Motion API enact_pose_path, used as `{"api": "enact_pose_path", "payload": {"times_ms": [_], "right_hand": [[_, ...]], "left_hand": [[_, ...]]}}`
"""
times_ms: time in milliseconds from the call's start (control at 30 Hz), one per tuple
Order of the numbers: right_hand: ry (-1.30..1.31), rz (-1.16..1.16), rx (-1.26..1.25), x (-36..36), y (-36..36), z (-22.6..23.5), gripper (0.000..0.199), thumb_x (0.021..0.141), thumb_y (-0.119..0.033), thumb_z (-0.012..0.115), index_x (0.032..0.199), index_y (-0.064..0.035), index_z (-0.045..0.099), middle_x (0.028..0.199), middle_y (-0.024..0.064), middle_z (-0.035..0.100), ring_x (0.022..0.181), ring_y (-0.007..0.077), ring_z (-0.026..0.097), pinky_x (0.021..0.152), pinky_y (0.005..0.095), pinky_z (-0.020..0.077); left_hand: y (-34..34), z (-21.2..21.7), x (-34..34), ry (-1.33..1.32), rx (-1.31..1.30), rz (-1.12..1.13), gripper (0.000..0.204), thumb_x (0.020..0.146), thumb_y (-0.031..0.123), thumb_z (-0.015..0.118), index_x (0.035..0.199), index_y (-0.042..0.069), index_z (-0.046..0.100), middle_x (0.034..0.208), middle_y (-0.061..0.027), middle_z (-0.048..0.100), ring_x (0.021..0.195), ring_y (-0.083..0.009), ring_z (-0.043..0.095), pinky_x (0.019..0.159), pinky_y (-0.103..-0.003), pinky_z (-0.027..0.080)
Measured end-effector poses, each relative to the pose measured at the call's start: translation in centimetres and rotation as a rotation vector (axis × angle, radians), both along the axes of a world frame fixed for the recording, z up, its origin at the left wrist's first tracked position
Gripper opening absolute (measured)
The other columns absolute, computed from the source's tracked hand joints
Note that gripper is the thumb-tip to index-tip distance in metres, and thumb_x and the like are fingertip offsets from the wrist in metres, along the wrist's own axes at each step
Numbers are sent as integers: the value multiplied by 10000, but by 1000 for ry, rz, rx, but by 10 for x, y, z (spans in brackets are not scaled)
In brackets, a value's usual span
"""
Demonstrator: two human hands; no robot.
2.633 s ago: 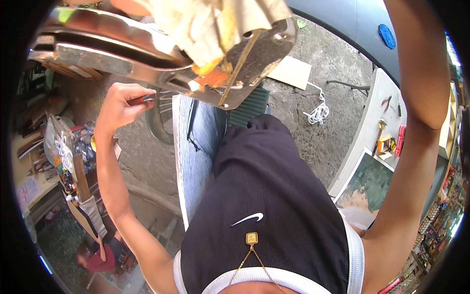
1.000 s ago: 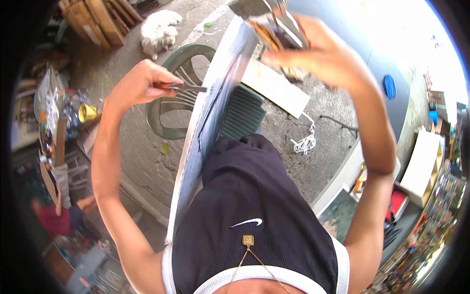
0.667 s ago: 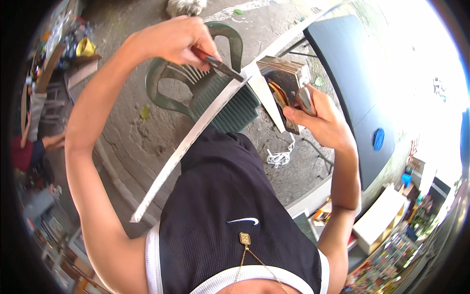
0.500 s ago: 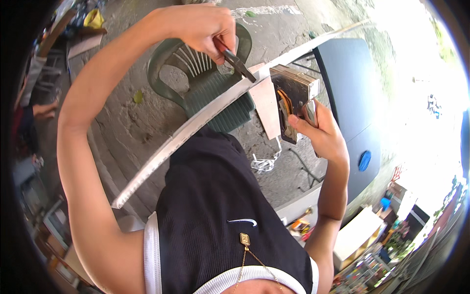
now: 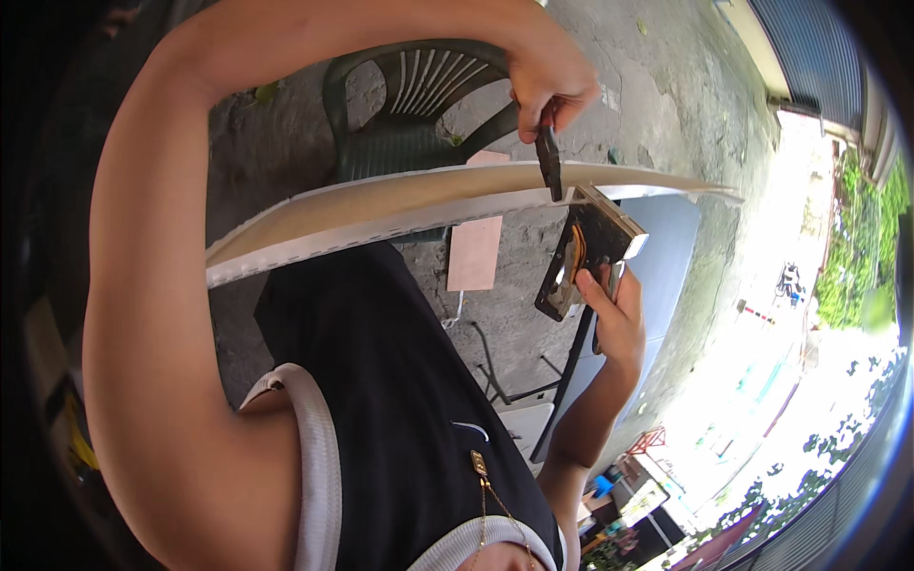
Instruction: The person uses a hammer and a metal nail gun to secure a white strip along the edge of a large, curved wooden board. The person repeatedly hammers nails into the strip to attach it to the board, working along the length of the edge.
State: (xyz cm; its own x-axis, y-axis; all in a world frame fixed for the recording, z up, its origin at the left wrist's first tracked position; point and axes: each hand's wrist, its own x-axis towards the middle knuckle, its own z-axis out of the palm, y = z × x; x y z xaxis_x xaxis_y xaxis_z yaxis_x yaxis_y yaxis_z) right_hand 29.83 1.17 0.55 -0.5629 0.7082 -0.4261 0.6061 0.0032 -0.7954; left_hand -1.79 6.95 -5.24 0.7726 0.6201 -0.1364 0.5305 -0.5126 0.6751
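Note:
My left hand (image 5: 562, 90) is closed on what look like dark pliers (image 5: 549, 164), tip down against a long white strip (image 5: 400, 214). The strip has a tan face and a row of small slits along its lower edge. It runs across in front of me, from beside my left upper arm toward the far right. My right hand (image 5: 617, 319) grips a dark, box-shaped metal tool (image 5: 595, 238) with a light edge and an orange curved piece inside. The tool's upper end meets the strip just right of the pliers' tip. My right fingers are partly hidden behind it.
A green plastic chair (image 5: 381, 143) stands beyond the strip. A pale pink board (image 5: 473, 252) shows above and below it. At the right is a grey-blue folding table (image 5: 657, 224) over rough concrete. Boxes and other goods (image 5: 628, 509) stand at the lower right.
The view has tilted. The strip now lies more level across the picture. The pliers point more steeply down, and both hands sit closer together, each still holding its tool.

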Motion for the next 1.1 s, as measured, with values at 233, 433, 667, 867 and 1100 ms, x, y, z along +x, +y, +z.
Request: {"api": "enact_pose_path", "payload": {"times_ms": [233,433,667,867,1100], "right_hand": [[-38,36,47,4,4,-1,283,904,-219,704,888,19,553,690,-46,455,634,61,384,555,241,333],[-35,50,41,1,6,-1,287,901,-225,707,862,5,540,670,-50,438,626,61,370,549,250,321],[-8,11,36,-3,2,1,286,898,-214,705,822,-1,531,654,-45,438,622,63,363,537,261,306],[-70,18,31,4,2,-1,281,899,-214,699,835,8,540,644,-21,465,619,78,390,548,273,342],[-70,25,17,-10,0,9,306,883,-218,702,987,41,577,649,41,518,600,110,452,571,290,390]], "left_hand": [[-33,21,-5,37,277,155,206,680,318,813,762,137,757,607,9,650,581,-187,611,540,-357,425],[-14,13,-7,-9,279,-9,252,668,296,803,708,68,704,653,-97,639,595,-250,597,552,-396,426],[8,11,-6,-79,428,-237,288,666,295,789,662,34,668,587,-157,590,557,-303,564,537,-440,411],[1,13,-3,-134,269,-176,307,657,283,796,635,20,640,584,-166,580,551,-321,551,535,-441,409],[-12,19,-8,46,259,-70,203,679,269,804,712,90,714,585,-28,615,586,-241,619,547,-395,441]]}}
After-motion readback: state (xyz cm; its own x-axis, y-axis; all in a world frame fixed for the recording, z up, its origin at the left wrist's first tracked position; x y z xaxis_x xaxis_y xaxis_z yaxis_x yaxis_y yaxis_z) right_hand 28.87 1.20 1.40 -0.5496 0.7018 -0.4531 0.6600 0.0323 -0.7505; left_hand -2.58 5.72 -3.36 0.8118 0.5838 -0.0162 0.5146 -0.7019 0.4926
